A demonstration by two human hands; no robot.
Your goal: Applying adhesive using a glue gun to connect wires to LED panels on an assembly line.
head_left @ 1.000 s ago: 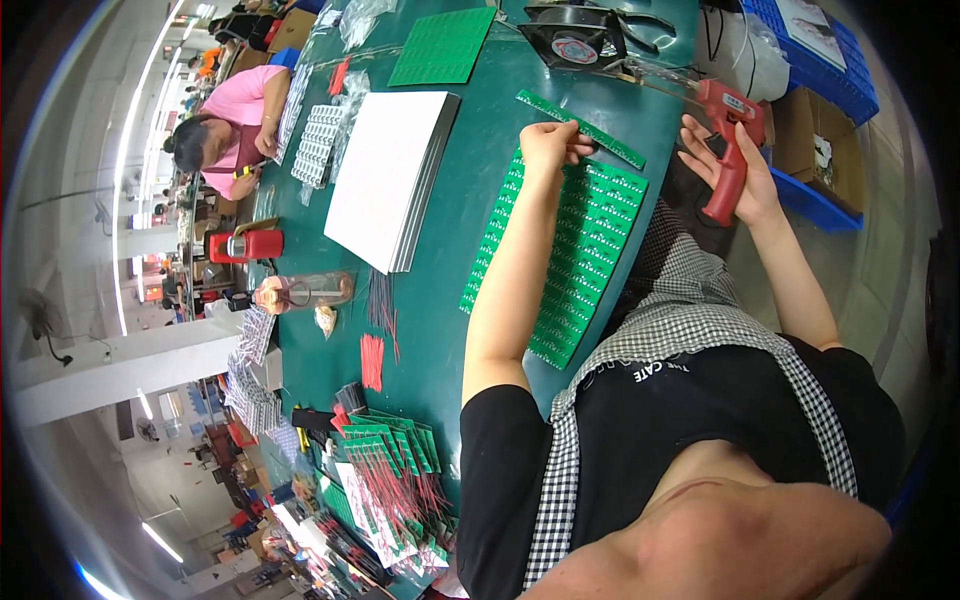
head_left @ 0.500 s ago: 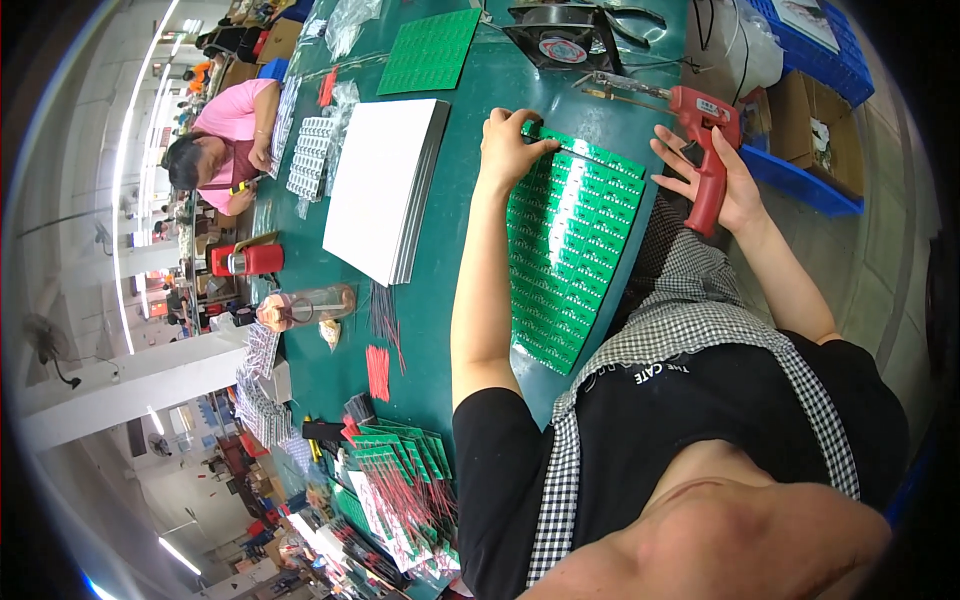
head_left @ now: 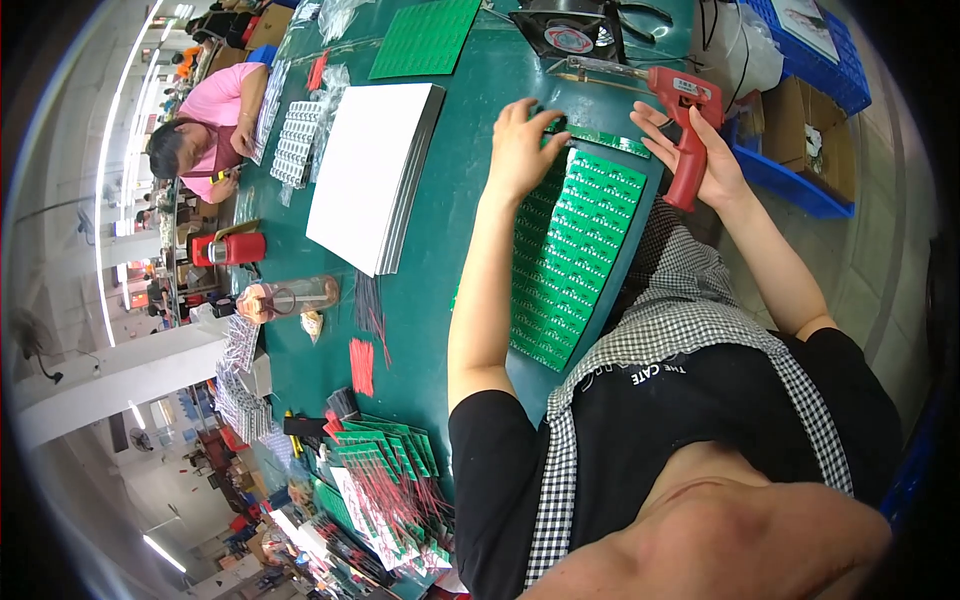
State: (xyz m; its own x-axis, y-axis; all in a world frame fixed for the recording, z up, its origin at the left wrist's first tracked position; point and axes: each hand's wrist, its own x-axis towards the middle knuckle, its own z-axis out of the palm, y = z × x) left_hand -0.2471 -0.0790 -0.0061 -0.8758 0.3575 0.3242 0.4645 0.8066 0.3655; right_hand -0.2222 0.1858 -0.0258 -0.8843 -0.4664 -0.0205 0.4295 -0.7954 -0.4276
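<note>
A narrow green circuit-board strip (head_left: 612, 143) lies just beyond a larger green circuit-board panel (head_left: 580, 240), with a thin gap between them. At the strip's left end, my left hand (head_left: 522, 150) has its thumb and fingers apart; I cannot tell whether they touch it. A red soldering gun (head_left: 690, 140) rests in my right hand (head_left: 722, 165), its handle between thumb and palm while other fingers stretch out loosely. The gun's metal tip (head_left: 590, 72) points left, over the table beyond the strip.
White boards (head_left: 370, 170) are stacked left, near a bottle (head_left: 285, 298). Red wires (head_left: 362, 366) and wired green boards (head_left: 390, 450) lie near left. A fan (head_left: 568, 35) and another green panel (head_left: 425, 38) stand far. Blue crates (head_left: 795, 185) are right. A person (head_left: 215, 120) sits across.
The far strip has come apart from the larger panel and shifted slightly away. My left hand's fingers have spread at its end. The soldering gun and right hand have moved a little left.
</note>
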